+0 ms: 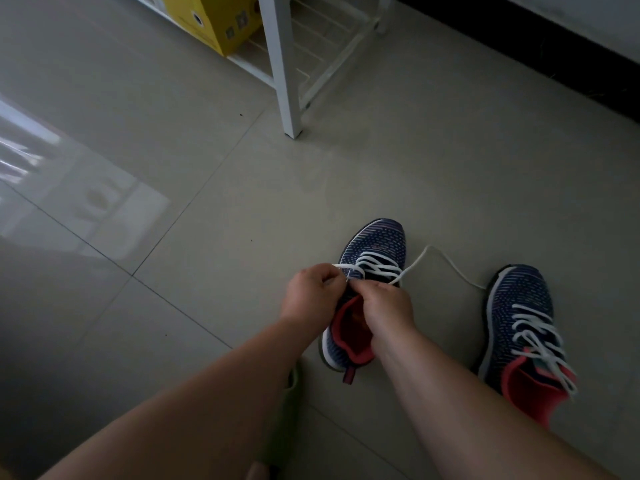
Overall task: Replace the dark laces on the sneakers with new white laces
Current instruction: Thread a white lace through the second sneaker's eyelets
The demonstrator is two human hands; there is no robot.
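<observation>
- The navy knit sneaker with red lining (372,251) lies on the grey tile floor (207,209), toe toward twelve o'clock.
- The left hand (310,294) pinches the flat white lace (375,266) at its nine o'clock eyelet side.
- The right hand (386,306) curls onto the lace beside it; the free end trails toward three o'clock.

left sneaker (375,251): navy, white lace (440,261) half-threaded, end trailing | right sneaker (519,323): white-laced, upright on floor
</observation>
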